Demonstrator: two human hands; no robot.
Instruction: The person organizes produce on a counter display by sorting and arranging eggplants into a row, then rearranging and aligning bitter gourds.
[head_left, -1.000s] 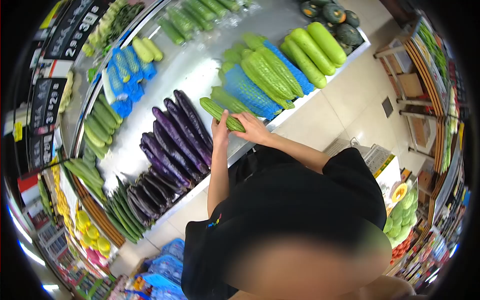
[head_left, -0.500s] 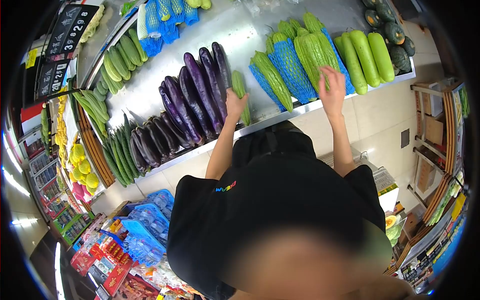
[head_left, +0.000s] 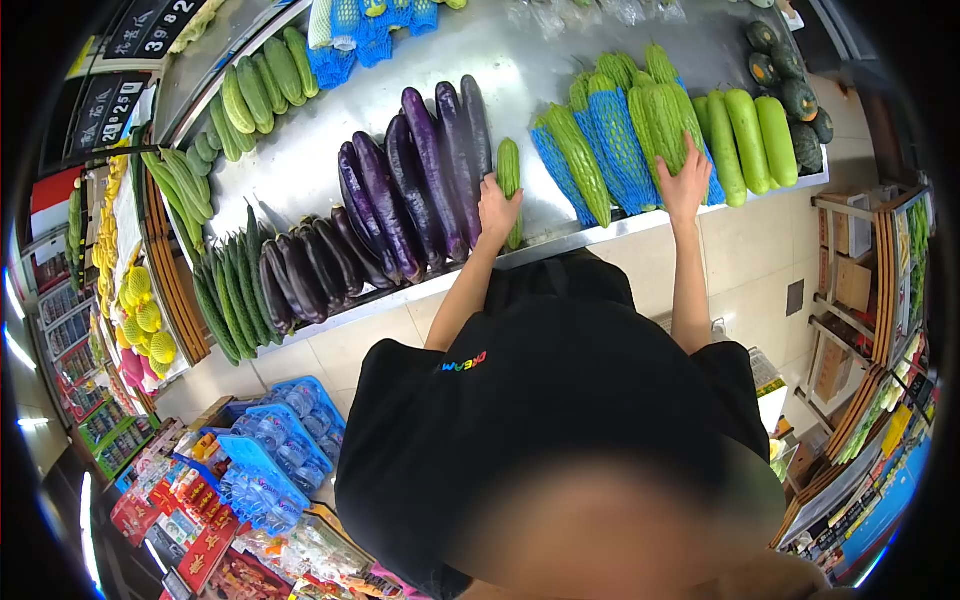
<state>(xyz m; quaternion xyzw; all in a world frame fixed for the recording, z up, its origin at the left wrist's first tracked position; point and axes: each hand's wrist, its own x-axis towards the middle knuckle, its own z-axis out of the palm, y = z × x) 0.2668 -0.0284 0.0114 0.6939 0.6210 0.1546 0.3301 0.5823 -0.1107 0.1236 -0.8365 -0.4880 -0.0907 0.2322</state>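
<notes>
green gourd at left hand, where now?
Head view, upper middle: the gourd lies at the left hand, right of the long purple eggplants, left of the netted gourds.

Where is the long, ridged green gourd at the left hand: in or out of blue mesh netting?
The gourd is out: bare green skin shows above and below the left hand, no blue covering there.

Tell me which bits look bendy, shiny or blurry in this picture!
Head view: the shelves at the right bend and the corners are black; head view: pale glare shines on the metal counter; head view: the person's head is smeared, but the eggplants look fairly clear.
</notes>
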